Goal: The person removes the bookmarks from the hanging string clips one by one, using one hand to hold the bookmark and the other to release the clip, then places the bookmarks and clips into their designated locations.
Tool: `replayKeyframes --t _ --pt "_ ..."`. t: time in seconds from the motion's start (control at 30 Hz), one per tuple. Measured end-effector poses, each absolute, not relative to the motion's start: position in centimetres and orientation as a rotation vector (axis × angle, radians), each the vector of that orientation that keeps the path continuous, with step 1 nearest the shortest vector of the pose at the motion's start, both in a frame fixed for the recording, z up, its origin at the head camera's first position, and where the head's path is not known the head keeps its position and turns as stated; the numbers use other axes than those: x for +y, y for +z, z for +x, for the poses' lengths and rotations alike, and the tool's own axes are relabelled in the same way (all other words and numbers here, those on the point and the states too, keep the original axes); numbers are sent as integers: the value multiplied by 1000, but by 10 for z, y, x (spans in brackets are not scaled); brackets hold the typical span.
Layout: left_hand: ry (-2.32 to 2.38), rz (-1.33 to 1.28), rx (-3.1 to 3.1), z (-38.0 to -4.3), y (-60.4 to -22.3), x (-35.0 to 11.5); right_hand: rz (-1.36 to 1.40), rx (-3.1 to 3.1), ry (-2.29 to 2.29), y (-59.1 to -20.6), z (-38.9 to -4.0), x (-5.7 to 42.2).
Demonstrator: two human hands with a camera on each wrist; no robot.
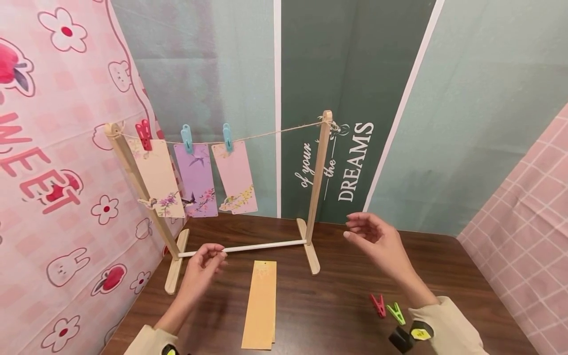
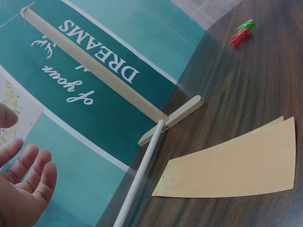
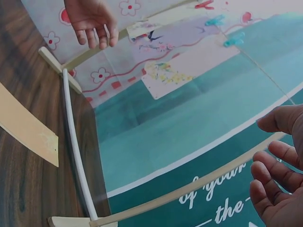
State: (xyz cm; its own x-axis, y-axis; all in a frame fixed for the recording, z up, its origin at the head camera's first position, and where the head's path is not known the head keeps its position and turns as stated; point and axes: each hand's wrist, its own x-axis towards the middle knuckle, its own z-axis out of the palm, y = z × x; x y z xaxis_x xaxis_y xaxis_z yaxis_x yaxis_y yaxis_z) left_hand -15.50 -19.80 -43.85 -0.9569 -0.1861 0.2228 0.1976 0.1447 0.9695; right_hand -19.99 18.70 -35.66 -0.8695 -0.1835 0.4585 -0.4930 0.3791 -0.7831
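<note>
My left hand (image 1: 205, 266) hovers in front of the rack's white crossbar (image 1: 266, 245), fingers loosely bent and holding nothing. To the right of the wooden rack (image 1: 317, 182), my right hand (image 1: 377, 236) is raised with relaxed, slightly curved fingers and nothing in them. From the rack's string hang a cream card (image 1: 157, 172) under a red clip (image 1: 144, 134), a purple card (image 1: 195, 177) under a blue clip (image 1: 186, 138), and a pink card (image 1: 235, 172) under another blue clip (image 1: 228, 137). Orange-yellow cards (image 1: 261, 305) lie overlapped on the table between the hands.
A red clip (image 1: 378, 305) and a green clip (image 1: 396, 313) lie on the dark wooden table (image 1: 328, 315) near my right wrist. Behind the rack hangs a green lettered cloth (image 1: 355, 74); a pink patterned cloth (image 1: 57, 222) covers the left side.
</note>
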Motion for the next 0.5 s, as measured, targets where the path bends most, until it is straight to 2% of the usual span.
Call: replayKeyframes --t 0.5 --pt "-1961 30 -2010 -169 -432 -198 643 -2331 1506 -338 -204 171"
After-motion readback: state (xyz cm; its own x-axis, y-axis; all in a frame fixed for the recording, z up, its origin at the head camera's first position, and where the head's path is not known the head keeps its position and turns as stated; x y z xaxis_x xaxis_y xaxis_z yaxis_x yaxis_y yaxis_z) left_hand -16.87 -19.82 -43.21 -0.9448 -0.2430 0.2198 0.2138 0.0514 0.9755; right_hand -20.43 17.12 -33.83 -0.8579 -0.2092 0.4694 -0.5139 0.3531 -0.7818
